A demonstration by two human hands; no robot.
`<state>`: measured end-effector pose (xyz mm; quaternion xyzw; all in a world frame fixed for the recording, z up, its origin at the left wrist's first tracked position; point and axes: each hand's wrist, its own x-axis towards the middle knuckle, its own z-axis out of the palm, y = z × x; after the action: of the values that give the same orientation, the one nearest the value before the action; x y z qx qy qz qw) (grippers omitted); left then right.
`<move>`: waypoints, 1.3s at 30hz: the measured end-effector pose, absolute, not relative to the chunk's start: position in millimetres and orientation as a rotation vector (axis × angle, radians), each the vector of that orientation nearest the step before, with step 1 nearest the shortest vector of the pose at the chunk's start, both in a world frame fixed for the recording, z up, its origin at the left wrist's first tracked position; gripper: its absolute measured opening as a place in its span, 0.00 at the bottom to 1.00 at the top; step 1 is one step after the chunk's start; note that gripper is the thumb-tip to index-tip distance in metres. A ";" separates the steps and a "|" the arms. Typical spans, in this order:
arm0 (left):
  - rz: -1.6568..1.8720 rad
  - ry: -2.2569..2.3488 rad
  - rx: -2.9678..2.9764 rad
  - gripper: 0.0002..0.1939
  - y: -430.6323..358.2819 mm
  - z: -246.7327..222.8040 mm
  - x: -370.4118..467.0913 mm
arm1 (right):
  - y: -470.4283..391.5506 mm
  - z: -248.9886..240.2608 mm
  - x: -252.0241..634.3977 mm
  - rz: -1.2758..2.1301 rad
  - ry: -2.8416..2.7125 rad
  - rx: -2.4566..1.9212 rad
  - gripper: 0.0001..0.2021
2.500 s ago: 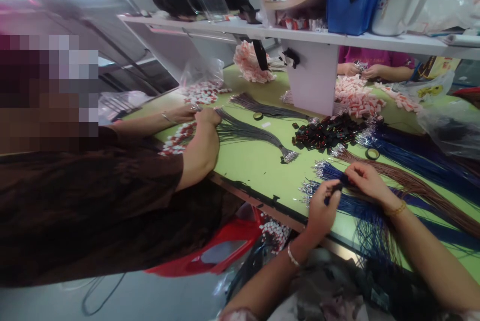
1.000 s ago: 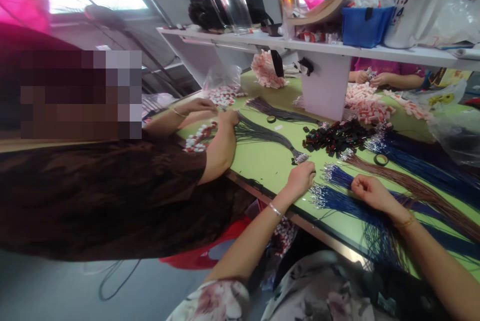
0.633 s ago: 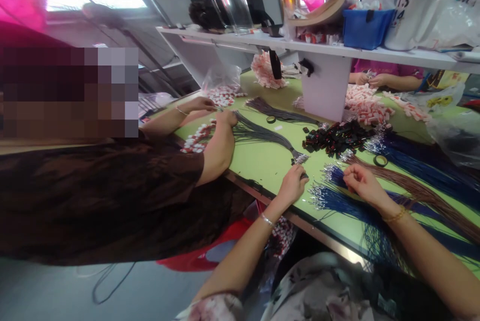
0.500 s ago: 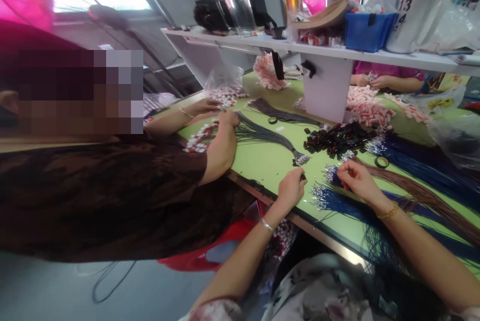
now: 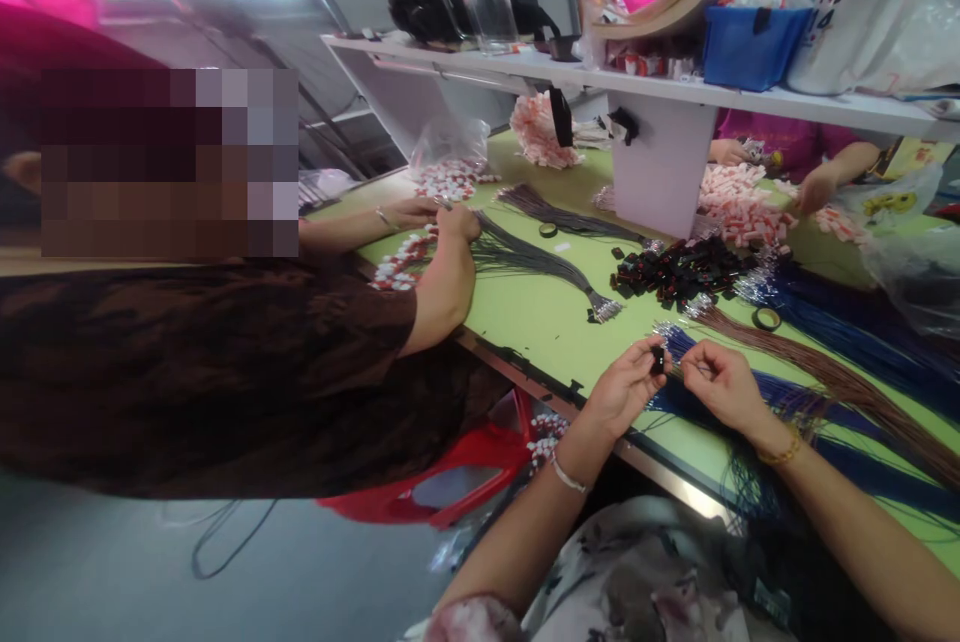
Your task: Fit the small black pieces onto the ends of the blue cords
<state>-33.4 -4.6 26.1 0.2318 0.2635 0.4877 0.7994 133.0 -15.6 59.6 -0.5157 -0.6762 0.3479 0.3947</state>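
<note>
Between the fingers and thumb of my left hand [image 5: 621, 390] is a small black connector housing [image 5: 658, 359], held up near the table's front edge. My right hand [image 5: 721, 384] is pinched closed just to the right of it, fingertips facing the housing; what sits in the pinch is too small to make out. Blue wires [image 5: 772, 392] with silver metal ends lie behind and under my right hand. Beyond them is a heap of black housings [image 5: 675, 274]. A bundle of brown wires [image 5: 814, 357] runs off to the right.
At left, a co-worker's hands [image 5: 457, 220] are at a grey wire bundle [image 5: 547, 267], beside red-and-white connectors [image 5: 401, 262]. A shelf [image 5: 570, 72] spans the table's back. Another person's hand [image 5: 817, 187] is near pale pink connectors [image 5: 739, 202]. A red stool [image 5: 480, 467] stands below.
My left hand has moved right and turned, bringing the black housing up close to my right hand. My right hand has shifted slightly, off the blue wires' metal ends.
</note>
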 end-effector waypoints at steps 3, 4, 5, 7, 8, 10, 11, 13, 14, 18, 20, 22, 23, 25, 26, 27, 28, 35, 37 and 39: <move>1.029 0.565 0.491 0.16 -6.4 22.9 -27.5 | -21.6 54.0 134.5 0.784 -1.761 -1.342 0.07; 1.027 0.568 0.493 0.16 -6.7 22.3 -26.3 | -22.9 53.1 134.6 0.755 -1.772 -1.341 0.06; 1.023 0.569 0.493 0.16 -6.9 22.0 -25.4 | -23.9 52.5 134.6 0.726 -1.784 -1.335 0.06; 1.012 0.572 0.492 0.15 -7.6 22.0 -24.4 | -25.2 52.2 134.3 0.672 -1.814 -1.315 0.06; 1.008 0.573 0.491 0.15 -8.0 22.3 -24.1 | -25.4 52.3 134.2 0.645 -1.836 -1.305 0.06; 1.002 0.573 0.494 0.15 -8.7 23.0 -23.8 | -25.6 52.5 134.0 0.587 -1.884 -1.279 0.06; 0.999 0.574 0.497 0.15 -9.1 23.4 -23.9 | -25.7 52.5 133.9 0.559 -1.907 -1.266 0.06; 0.998 0.578 0.499 0.15 -9.7 24.5 -24.3 | -26.0 52.9 134.0 0.513 -1.945 -1.237 0.05; 0.998 0.582 0.494 0.15 -10.0 25.1 -24.7 | -26.2 53.3 134.1 0.492 -1.959 -1.223 0.05; 0.999 0.606 0.474 0.16 -11.1 26.5 -25.3 | -26.9 55.2 135.0 0.399 -2.065 -1.158 0.05; 1.009 0.631 0.489 0.16 -12.0 25.0 -24.1 | -25.9 54.0 135.6 0.333 -2.144 -1.135 0.05; 1.034 0.674 0.507 0.17 -13.1 21.8 -21.9 | -24.2 50.1 135.9 0.303 -2.188 -1.127 0.05; 1.048 0.699 0.509 0.17 -13.7 19.9 -20.6 | -23.3 47.4 135.8 0.319 -2.189 -1.126 0.05; 1.076 0.742 0.492 0.18 -15.1 16.8 -18.5 | -22.2 41.7 134.9 0.419 -2.137 -1.147 0.06; 1.089 0.754 0.481 0.18 -16.0 15.9 -17.7 | -22.0 39.1 134.1 0.482 -2.090 -1.169 0.06; 1.104 0.761 0.475 0.18 -16.9 15.5 -17.3 | -22.1 37.0 133.1 0.540 -2.042 -1.195 0.06; 1.116 0.764 0.474 0.18 -17.9 15.6 -17.1 | -22.3 35.5 132.0 0.583 -2.004 -1.218 0.06; 1.167 0.787 0.495 0.17 -20.9 19.6 -18.4 | -22.6 41.6 128.6 0.640 -2.001 -1.249 0.05; 1.177 0.786 0.498 0.17 -20.1 20.0 -18.9 | -22.6 45.0 129.0 0.680 -1.991 -1.253 0.05; 1.182 0.789 0.499 0.17 -19.3 20.1 -19.8 | -22.9 47.5 129.6 0.715 -1.976 -1.253 0.05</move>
<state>-19.8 -19.3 20.1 0.2266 0.3581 0.5367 0.7297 129.6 -22.9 47.5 -0.4815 -0.7594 0.2747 0.3406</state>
